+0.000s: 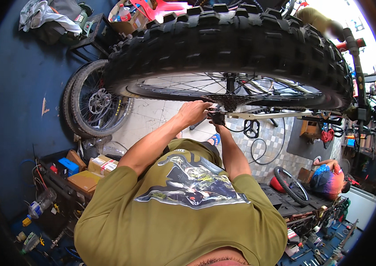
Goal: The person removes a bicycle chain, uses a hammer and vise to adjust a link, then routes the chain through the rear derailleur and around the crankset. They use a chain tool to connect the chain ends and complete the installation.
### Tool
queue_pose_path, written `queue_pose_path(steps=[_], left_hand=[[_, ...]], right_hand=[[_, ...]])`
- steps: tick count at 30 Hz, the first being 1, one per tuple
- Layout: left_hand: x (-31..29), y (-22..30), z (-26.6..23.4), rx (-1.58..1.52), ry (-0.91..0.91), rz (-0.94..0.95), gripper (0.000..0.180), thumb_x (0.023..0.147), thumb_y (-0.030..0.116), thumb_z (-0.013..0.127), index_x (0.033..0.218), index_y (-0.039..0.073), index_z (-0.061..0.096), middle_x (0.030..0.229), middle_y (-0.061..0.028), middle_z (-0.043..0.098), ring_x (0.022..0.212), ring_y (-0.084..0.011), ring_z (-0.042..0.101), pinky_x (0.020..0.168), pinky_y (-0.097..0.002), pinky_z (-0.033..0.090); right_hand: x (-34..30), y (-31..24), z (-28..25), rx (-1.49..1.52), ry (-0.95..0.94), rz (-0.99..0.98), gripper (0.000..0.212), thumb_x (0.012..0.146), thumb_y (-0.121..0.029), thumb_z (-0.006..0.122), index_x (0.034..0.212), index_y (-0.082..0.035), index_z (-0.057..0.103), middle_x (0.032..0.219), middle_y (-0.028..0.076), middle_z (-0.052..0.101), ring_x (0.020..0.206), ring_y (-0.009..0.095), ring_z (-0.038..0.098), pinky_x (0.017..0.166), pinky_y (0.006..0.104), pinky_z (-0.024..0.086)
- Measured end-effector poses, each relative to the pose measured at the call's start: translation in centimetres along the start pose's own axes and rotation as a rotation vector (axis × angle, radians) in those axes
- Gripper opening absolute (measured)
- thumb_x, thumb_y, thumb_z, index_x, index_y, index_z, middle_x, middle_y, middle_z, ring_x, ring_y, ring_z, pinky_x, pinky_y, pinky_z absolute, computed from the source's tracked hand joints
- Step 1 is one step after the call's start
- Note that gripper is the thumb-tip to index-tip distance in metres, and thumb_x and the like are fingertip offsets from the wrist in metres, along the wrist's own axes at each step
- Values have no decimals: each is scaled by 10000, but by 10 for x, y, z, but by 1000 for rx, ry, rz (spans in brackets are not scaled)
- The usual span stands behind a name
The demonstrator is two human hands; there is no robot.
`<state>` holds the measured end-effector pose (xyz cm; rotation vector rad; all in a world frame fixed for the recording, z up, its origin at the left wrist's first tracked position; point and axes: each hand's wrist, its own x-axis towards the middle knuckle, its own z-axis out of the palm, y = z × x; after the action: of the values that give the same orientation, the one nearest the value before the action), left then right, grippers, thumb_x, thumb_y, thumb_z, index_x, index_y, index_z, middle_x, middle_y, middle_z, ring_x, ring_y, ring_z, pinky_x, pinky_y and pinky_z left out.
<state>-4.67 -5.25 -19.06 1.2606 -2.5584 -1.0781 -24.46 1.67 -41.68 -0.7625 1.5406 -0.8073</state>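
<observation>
The left hand (194, 111) curls its fingers at the dark derailleur (217, 118), and the right hand (217, 126) sits just beneath it — fingertips are partly hidden, so I cannot tell whether either truly grips. Good handling here probably means steadying the derailleur from below, working lightly with the other hand, and avoiding the teeth of the cassette (231, 103) just right of the fingers. The knobby tyre (223, 48) looms above them; the pedal (251, 129) juts to their right. Leftward, pale floor (150, 111) offers freer room — up to the spare wheels (91, 106).
</observation>
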Motion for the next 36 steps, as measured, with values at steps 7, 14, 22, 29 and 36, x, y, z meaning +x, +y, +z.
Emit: queue_pose_path(steps=[7,14,22,29,36], left_hand=[[-12,-49,15,107,32,-213,278,912,167,655,1187,161,697,1100,-178,665,998,-427,687,862,-541,561],[-40,-145,46,286,401,89,468,875,172,630,1328,58,618,1165,-290,691,993,-495,692,882,-571,567],[-63,-161,-9,239,385,122,449,862,165,655,1296,48,657,1137,-269,709,1001,-486,687,913,-543,562],[-102,-123,-34,211,473,129,433,851,158,676,1267,40,691,1112,-250,724,1008,-478,683,940,-519,558],[-130,-49,-145,-2,84,-288,379,897,299,793,1176,47,746,1069,-159,705,948,-351,690,836,-451,545]], right_hand=[[-4,-3,-9,-298,81,-53,321,988,-417,661,1248,-228,671,1034,-11,728,849,153,688,725,337,511],[-3,2,-47,-472,112,33,336,990,-414,655,1242,-193,686,1030,30,736,869,195,700,760,355,526],[4,16,-83,-631,161,115,358,992,-411,648,1234,-153,703,1024,76,744,892,243,714,799,375,543],[-6,9,-73,-815,56,95,381,994,-409,642,1228,-117,719,1019,117,752,912,285,726,834,393,557],[-77,-47,-16,-783,-380,-76,371,989,-386,637,1156,-68,732,1001,182,752,925,346,729,846,431,563]])
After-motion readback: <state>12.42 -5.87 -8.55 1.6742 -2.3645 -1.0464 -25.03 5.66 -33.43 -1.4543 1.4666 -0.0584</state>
